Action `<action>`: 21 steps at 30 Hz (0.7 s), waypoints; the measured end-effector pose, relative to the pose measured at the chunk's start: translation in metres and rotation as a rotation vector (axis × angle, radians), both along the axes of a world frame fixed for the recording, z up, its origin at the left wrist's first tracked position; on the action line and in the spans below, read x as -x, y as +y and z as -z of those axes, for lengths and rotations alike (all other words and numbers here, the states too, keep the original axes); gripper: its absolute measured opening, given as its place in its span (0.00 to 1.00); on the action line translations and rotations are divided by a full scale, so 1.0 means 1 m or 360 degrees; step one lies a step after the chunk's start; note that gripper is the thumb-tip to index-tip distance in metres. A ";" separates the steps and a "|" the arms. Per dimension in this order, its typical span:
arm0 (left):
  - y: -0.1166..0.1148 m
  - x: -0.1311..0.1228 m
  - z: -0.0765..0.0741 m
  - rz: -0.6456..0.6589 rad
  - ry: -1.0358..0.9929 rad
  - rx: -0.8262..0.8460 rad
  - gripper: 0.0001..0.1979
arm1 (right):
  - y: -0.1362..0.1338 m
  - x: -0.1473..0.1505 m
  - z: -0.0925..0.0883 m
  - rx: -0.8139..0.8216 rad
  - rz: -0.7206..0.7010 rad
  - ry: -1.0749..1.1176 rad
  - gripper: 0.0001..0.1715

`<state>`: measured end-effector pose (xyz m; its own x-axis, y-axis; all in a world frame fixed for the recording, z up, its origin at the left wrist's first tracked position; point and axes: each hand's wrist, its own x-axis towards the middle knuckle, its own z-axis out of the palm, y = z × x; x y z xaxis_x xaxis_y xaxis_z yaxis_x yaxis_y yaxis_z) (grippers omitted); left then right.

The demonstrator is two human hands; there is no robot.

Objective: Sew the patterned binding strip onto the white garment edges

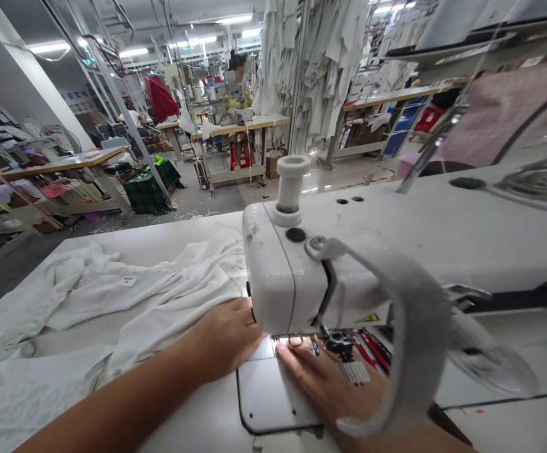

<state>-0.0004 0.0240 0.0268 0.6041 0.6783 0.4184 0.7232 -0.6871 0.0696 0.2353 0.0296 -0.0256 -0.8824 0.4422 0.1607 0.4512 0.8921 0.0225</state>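
My left hand rests by the left side of the white sewing machine, beside a crumpled white garment. Its fingertips disappear behind the machine head, so I cannot tell what they hold. Under the head, my right hand lies low with fingers stretched toward the lit needle area, the index finger near the metal plate. No cloth shows in its visible fingers. The presser foot parts partly cover this hand, and a curved white arm crosses in front of its wrist.
A small white label lies on the garment. Red-handled tools sit behind the right hand. Beyond the table are other sewing tables, hanging white cloth pieces, a green plaid bundle and a seated person in the distance.
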 end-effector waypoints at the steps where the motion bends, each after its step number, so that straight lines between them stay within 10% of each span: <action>1: 0.000 0.000 0.001 0.0030 -0.0018 -0.0049 0.15 | 0.000 0.000 -0.003 0.0002 -0.0001 0.0001 0.37; 21: -0.001 0.003 0.015 0.0001 0.0152 -0.0078 0.11 | 0.002 0.014 -0.049 0.0143 -0.0044 0.0203 0.20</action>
